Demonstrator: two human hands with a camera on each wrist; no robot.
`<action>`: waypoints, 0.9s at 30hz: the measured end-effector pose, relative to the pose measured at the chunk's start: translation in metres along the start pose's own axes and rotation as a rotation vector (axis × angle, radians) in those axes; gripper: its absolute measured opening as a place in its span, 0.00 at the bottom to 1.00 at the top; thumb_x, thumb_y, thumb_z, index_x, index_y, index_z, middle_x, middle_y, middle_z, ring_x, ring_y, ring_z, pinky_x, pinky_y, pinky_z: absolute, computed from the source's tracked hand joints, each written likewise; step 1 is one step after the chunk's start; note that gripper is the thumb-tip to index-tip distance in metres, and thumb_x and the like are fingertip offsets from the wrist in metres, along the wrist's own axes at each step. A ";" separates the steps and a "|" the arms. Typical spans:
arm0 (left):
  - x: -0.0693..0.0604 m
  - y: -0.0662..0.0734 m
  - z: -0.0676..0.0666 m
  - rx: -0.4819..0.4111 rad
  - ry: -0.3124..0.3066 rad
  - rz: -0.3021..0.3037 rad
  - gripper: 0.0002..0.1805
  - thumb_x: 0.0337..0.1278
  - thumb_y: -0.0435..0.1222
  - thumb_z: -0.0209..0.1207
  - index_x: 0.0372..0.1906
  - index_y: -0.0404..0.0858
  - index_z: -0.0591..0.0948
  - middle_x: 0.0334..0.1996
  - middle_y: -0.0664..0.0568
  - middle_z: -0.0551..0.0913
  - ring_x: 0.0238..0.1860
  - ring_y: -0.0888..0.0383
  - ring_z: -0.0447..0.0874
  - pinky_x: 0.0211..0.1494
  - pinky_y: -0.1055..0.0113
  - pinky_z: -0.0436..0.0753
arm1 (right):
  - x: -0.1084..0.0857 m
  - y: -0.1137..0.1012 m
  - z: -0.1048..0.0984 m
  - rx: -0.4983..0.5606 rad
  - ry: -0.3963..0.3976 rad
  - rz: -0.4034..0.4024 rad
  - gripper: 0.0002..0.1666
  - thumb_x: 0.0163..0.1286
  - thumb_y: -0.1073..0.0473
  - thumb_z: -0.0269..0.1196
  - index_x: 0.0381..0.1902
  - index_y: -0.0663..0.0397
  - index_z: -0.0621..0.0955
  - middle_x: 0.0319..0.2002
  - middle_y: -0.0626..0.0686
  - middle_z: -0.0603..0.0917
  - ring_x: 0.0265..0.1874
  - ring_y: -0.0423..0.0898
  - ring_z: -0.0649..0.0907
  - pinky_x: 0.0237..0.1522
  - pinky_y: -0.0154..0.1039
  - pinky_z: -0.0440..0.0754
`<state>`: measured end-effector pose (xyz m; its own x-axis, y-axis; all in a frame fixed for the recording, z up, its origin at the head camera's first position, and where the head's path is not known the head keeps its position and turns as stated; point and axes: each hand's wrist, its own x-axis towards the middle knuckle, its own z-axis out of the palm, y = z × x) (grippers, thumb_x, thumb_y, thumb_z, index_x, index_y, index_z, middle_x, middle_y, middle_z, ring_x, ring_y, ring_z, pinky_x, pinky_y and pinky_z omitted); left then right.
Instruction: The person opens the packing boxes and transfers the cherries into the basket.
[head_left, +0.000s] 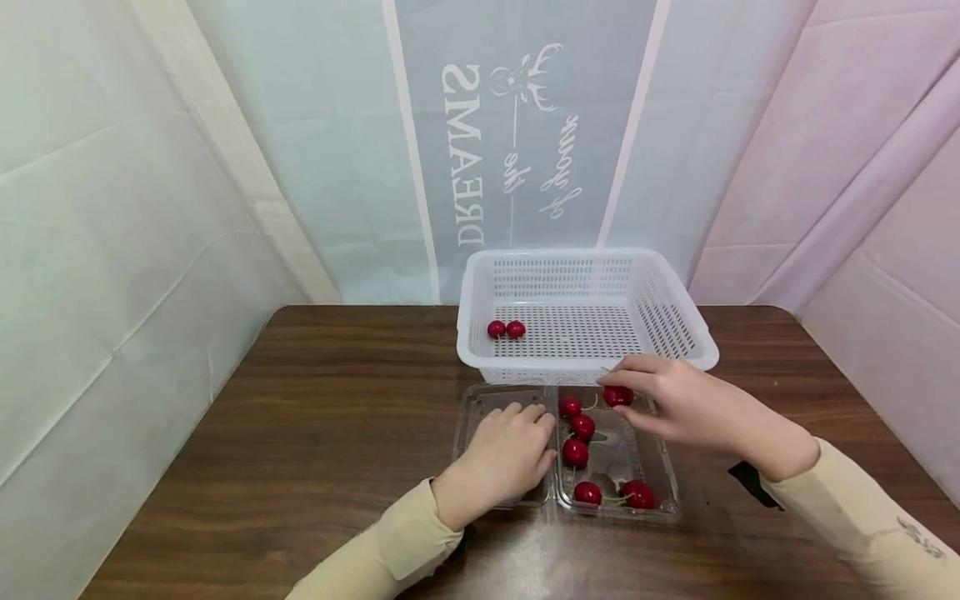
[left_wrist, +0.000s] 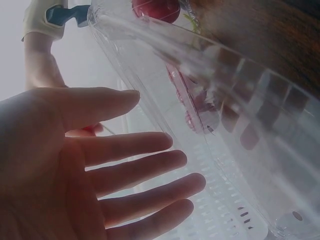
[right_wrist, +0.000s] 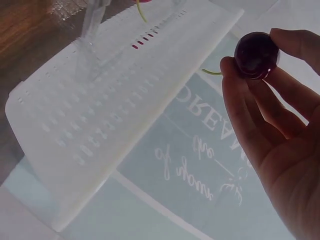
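In the head view, my right hand [head_left: 686,404] pinches a dark red cherry [head_left: 618,395] over the upper right part of a clear plastic clamshell [head_left: 626,454]. The right wrist view shows that cherry [right_wrist: 256,55] between thumb and fingertips, its green stem sticking out. Several cherries [head_left: 575,452] lie in the clamshell's right half, along its left side and lower edge. My left hand [head_left: 502,454] rests over the left half, near the middle fold; in the left wrist view its fingers [left_wrist: 145,160] are spread and hold nothing.
A white perforated basket [head_left: 588,364] stands directly behind the clamshell, with two cherries [head_left: 506,330] at its left inside. The brown wooden table [head_left: 322,417] extends to both sides. Pale curtains with printed lettering hang behind and beside it.
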<state>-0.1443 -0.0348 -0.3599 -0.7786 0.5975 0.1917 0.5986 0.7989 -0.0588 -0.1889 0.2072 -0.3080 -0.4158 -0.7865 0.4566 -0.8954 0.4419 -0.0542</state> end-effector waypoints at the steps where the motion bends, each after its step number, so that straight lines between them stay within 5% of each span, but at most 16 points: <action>1: 0.000 0.000 0.000 0.001 0.001 0.001 0.15 0.55 0.49 0.61 0.41 0.44 0.82 0.42 0.55 0.83 0.37 0.57 0.80 0.35 0.64 0.79 | 0.001 0.000 -0.001 -0.006 0.003 -0.002 0.18 0.51 0.62 0.67 0.42 0.57 0.84 0.38 0.47 0.83 0.30 0.34 0.79 0.31 0.25 0.77; 10: 0.000 0.000 -0.001 0.000 0.005 0.004 0.14 0.55 0.49 0.61 0.41 0.45 0.82 0.42 0.56 0.83 0.36 0.57 0.80 0.35 0.64 0.78 | 0.008 0.006 -0.008 -0.019 0.009 -0.018 0.16 0.55 0.60 0.66 0.43 0.57 0.84 0.37 0.49 0.84 0.32 0.39 0.83 0.33 0.32 0.81; 19: 0.000 0.000 -0.002 -0.004 -0.011 0.001 0.15 0.55 0.49 0.61 0.42 0.45 0.82 0.43 0.55 0.83 0.37 0.57 0.81 0.36 0.64 0.79 | 0.016 0.022 -0.007 -0.025 -0.005 -0.013 0.22 0.42 0.65 0.72 0.40 0.57 0.83 0.36 0.48 0.84 0.33 0.38 0.83 0.34 0.35 0.81; 27: 0.001 0.000 -0.001 -0.012 -0.016 0.000 0.15 0.55 0.49 0.61 0.43 0.45 0.82 0.44 0.55 0.83 0.39 0.57 0.81 0.38 0.64 0.79 | 0.024 0.032 -0.008 -0.020 -0.033 0.002 0.21 0.43 0.66 0.74 0.38 0.55 0.83 0.35 0.47 0.84 0.31 0.37 0.82 0.32 0.35 0.81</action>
<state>-0.1446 -0.0344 -0.3585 -0.7815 0.5986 0.1760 0.6007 0.7981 -0.0469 -0.2261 0.2063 -0.2914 -0.4229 -0.7991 0.4273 -0.8913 0.4520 -0.0367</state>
